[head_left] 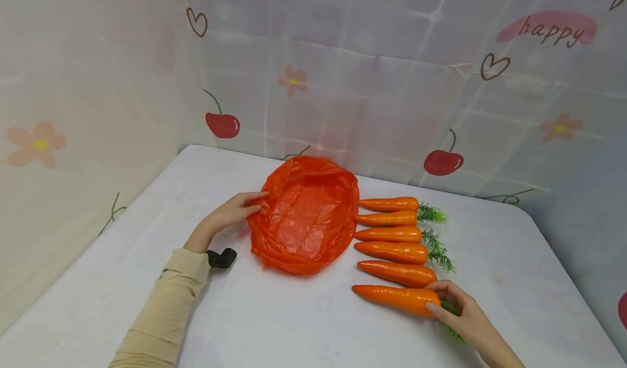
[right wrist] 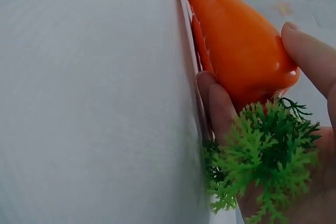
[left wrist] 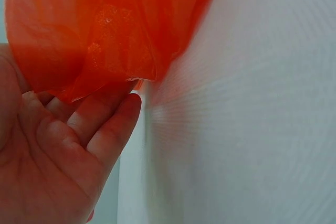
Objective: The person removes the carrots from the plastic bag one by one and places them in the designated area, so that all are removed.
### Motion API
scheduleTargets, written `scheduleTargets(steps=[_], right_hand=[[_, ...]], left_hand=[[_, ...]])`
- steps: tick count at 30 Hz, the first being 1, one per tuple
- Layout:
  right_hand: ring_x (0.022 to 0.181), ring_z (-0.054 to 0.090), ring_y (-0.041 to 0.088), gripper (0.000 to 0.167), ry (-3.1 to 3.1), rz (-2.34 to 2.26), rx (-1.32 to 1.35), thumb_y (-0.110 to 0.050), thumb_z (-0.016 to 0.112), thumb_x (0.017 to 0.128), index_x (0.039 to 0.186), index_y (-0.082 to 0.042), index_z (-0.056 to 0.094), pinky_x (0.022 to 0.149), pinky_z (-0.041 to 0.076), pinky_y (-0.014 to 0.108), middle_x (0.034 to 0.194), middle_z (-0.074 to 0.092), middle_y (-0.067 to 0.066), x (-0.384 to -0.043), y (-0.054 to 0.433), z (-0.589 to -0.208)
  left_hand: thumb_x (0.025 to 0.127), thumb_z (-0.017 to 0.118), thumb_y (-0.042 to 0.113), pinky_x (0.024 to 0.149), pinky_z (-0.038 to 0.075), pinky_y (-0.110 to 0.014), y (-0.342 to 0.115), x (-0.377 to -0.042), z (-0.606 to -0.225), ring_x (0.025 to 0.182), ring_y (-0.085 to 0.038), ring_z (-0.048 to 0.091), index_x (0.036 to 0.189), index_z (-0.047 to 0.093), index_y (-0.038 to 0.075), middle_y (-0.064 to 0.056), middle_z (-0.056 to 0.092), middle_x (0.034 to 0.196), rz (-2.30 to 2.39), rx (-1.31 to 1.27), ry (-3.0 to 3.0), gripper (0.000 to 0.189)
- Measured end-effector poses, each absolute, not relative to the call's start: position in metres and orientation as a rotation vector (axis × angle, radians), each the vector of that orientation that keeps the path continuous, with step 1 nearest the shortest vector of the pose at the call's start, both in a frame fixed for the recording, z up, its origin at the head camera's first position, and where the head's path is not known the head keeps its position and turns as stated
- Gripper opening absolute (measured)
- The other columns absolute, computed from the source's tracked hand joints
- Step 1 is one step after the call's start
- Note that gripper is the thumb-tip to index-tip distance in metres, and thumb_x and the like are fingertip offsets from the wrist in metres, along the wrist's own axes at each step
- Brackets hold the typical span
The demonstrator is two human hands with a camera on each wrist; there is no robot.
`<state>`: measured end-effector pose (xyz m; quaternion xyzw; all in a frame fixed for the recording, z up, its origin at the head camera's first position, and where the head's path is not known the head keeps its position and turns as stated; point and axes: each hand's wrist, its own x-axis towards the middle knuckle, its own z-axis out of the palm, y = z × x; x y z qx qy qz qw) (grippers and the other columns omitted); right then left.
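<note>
At the middle of the table lies an orange-red plastic bag (head_left: pixel 308 215), its mouth spread wide and facing up. The left hand (head_left: pixel 237 210) holds the bag's left rim, the film covering its fingertips in the left wrist view. Several orange carrots with leafy green tops lie in a column right of the bag, tips pointing at it. The right hand (head_left: pixel 453 305) grips the nearest carrot (head_left: pixel 392 297) at its thick end, thumb on one side and fingers on the other. In the right wrist view its green leaves (right wrist: pixel 268 156) hang over the palm.
The farther carrots (head_left: pixel 387 234) sit close together, the upper ones near the bag's right edge. A white cloth (head_left: pixel 313 324) covers the table. Behind rises a printed curtain (head_left: pixel 343 85) with cherries and flowers. A black wrist device (head_left: pixel 222 258) sticks out below the left wrist.
</note>
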<state>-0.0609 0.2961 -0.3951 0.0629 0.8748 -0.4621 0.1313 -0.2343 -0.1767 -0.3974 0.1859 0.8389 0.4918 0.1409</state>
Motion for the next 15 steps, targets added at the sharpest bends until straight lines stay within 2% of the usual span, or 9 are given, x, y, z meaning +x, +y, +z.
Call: scheduleTargets(steps=[8, 15], right_hand=[[0.091, 0.059, 0.021, 0.044, 2.664, -1.243, 0.081, -0.026, 0.069, 0.085, 0.117, 0.000, 0.054, 0.071, 0.051, 0.028, 0.106, 0.061, 0.009, -0.0593, 0.2952, -0.3938], [0.095, 0.059, 0.025, 0.043, 2.833, -1.053, 0.004, -0.028, 0.071, 0.084, 0.116, -0.003, 0.057, 0.077, 0.051, 0.038, 0.108, 0.061, 0.008, -0.0568, 0.2951, -0.3919]], left_hand=[[0.097, 0.046, 0.008, 0.102, 0.030, -0.049, -0.1765, -0.2352, -0.3975, 0.129, -0.035, 0.033, 0.141, 0.039, 0.000, -0.021, 0.033, 0.144, 1.408, 0.550, 2.427, 0.045], [0.097, 0.046, 0.009, 0.102, 0.029, -0.050, -0.1767, -0.2355, -0.3978, 0.129, -0.036, 0.032, 0.141, 0.039, 0.001, -0.022, 0.033, 0.144, 1.403, 0.544, 2.431, 0.045]])
